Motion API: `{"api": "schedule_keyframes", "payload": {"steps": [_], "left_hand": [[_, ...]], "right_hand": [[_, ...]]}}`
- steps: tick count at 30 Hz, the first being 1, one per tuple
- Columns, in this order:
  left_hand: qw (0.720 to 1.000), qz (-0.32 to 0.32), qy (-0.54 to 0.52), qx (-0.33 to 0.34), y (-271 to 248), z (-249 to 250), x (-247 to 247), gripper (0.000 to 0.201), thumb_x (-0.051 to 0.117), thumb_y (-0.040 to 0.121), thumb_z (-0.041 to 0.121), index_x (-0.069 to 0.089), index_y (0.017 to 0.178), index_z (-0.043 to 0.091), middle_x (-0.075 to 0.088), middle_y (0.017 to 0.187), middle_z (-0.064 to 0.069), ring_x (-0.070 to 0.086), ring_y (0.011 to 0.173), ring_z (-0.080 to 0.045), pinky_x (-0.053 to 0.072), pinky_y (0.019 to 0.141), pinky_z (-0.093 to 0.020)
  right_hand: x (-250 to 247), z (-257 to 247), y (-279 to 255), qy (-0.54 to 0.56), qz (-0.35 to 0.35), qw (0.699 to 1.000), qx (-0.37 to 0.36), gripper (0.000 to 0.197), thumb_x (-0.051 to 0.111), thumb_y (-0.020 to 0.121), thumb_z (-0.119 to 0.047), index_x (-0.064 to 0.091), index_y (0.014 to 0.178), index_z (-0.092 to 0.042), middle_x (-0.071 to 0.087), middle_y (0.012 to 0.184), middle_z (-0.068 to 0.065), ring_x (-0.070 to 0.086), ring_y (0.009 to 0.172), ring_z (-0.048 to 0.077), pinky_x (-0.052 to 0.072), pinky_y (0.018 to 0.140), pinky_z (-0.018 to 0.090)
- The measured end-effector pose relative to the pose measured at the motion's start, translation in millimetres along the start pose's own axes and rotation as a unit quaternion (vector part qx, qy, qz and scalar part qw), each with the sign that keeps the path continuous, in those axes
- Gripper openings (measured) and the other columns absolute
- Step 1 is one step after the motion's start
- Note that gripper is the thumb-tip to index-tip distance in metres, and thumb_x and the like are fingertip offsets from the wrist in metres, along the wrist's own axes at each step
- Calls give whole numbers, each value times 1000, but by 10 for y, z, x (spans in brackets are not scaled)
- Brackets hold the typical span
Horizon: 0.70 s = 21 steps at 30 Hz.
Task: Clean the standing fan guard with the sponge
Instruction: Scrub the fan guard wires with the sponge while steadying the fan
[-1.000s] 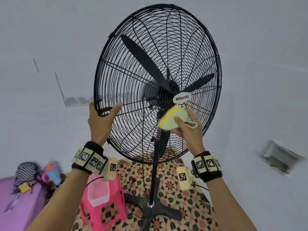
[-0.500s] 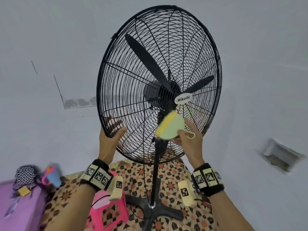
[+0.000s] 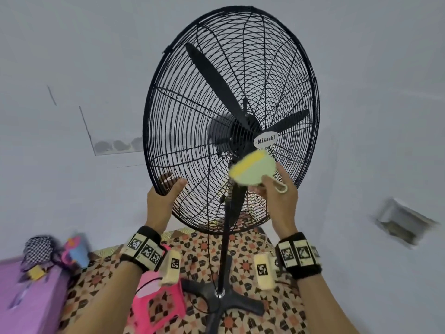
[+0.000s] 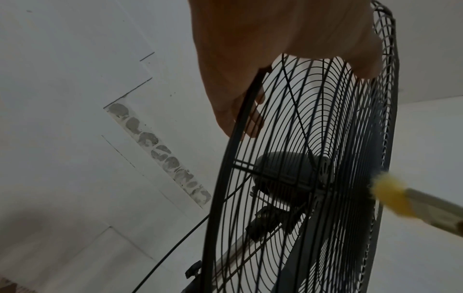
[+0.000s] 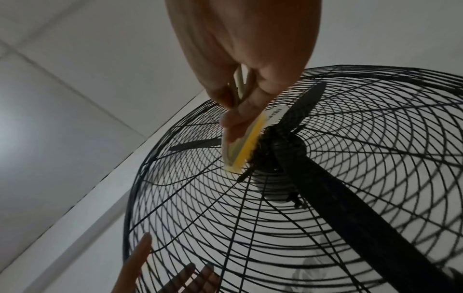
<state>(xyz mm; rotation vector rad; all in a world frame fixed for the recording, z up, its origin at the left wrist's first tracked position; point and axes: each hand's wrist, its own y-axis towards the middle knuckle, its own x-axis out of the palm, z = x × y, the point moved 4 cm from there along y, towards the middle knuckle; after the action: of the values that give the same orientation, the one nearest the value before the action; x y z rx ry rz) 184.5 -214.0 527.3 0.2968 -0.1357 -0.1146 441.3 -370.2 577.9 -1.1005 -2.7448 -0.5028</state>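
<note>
A pale grey wall [image 3: 72, 56] fills the background, and a patterned floor [image 3: 197, 251] of brown and cream tiles lies below. On that floor stands a black fan on a pole [image 3: 222, 256] with a cross-shaped base [image 3: 224, 300]. Its round wire fan guard [image 3: 183, 131] is tilted back, and three black blades [image 3: 212, 78] show behind the wires. A white badge [image 3: 265, 140] reading "Mikachi" sits at the middle of the guard.

The left hand [image 3: 161, 198] grips the lower left rim of the guard: the thumb lies on the front wires and the fingers [image 5: 190, 277] curl round behind them. The right hand [image 3: 279, 194] holds the sponge [image 3: 251, 171], a pale green pad with a yellow face, pinched between thumb and fingers. A small loop [image 3: 280, 188] hangs from the sponge over the back of that hand. The yellow face is pressed against the front wires just below the badge, near the hub, as the right wrist view shows.

To the left of the fan's base stands a pink plastic stool [image 3: 156, 307]. Farther left is a purple surface [image 3: 26, 300] with some blurred small things on it.
</note>
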Motion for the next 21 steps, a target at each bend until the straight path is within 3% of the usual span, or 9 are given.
{"api": "schedule_keyframes", "payload": {"steps": [4, 7, 10, 12, 14, 15, 17, 19, 21], "left_hand": [[1000, 9, 3, 10, -4, 21, 31, 80, 80, 62, 77, 70, 105, 11, 73, 98, -6, 69, 94, -17, 55, 93, -39], [1000, 9, 3, -6, 17, 15, 13, 87, 81, 58, 83, 69, 104, 10, 71, 95, -3, 68, 93, -20, 57, 95, -45], [1000, 0, 8, -4, 6, -4, 21, 76, 81, 60, 83, 69, 97, 18, 69, 90, 5, 66, 90, -18, 55, 97, -49], [1000, 2, 8, -6, 9, -25, 32, 80, 81, 60, 83, 70, 103, 17, 72, 96, 3, 69, 95, -18, 56, 100, -50], [1000, 6, 3, -8, 23, -30, 38, 83, 82, 60, 82, 70, 112, 19, 75, 106, 1, 71, 104, -19, 55, 104, -50], [1000, 9, -3, -8, 28, -23, 35, 80, 83, 59, 82, 69, 113, 24, 75, 109, 2, 70, 107, -18, 54, 104, -49], [1000, 14, -9, -10, 42, -17, 26, 74, 83, 59, 80, 68, 112, 31, 75, 109, 4, 70, 108, -16, 54, 105, -47], [1000, 9, -9, -8, 30, -23, 32, 71, 83, 61, 78, 67, 113, 31, 74, 108, 5, 70, 108, -16, 54, 105, -46], [1000, 6, -5, -6, 5, -27, 45, 73, 83, 62, 78, 67, 113, 29, 74, 108, 5, 70, 107, -15, 54, 104, -45]], "right_hand": [[124, 114, -138, -53, -30, 998, -9, 59, 66, 96, -4, 54, 148, -30, 55, 129, -17, 76, 89, 12, 64, 81, 45], [107, 115, -201, -101, -86, 991, 11, 58, 67, 93, -3, 59, 143, -33, 63, 126, -6, 78, 79, 28, 64, 73, 38], [-11, 31, -74, -38, -8, 999, -3, 57, 68, 93, -4, 59, 143, -30, 62, 131, 4, 77, 88, 29, 65, 73, 36], [26, 38, -98, -9, 16, 1000, -8, 59, 67, 95, -4, 55, 148, -29, 60, 133, 2, 76, 90, 21, 64, 70, 28], [130, 139, -262, -52, -10, 999, -2, 61, 66, 95, -3, 53, 147, -33, 60, 133, -5, 73, 95, 12, 63, 68, 26], [181, 198, -366, -75, -39, 996, 4, 62, 66, 94, -2, 53, 144, -37, 63, 130, -11, 73, 97, 16, 62, 67, 25], [233, 234, -536, -103, -89, 990, 17, 63, 65, 93, 0, 54, 142, -39, 75, 103, -22, 76, 85, 28, 61, 64, 25], [191, 178, -535, -96, -60, 993, 18, 61, 65, 93, 0, 57, 143, -34, 75, 93, -20, 77, 75, 29, 63, 69, 31], [119, 150, -430, -55, 16, 998, 17, 61, 65, 94, -2, 54, 146, -32, 73, 101, -14, 77, 75, 25, 63, 78, 36]]}}
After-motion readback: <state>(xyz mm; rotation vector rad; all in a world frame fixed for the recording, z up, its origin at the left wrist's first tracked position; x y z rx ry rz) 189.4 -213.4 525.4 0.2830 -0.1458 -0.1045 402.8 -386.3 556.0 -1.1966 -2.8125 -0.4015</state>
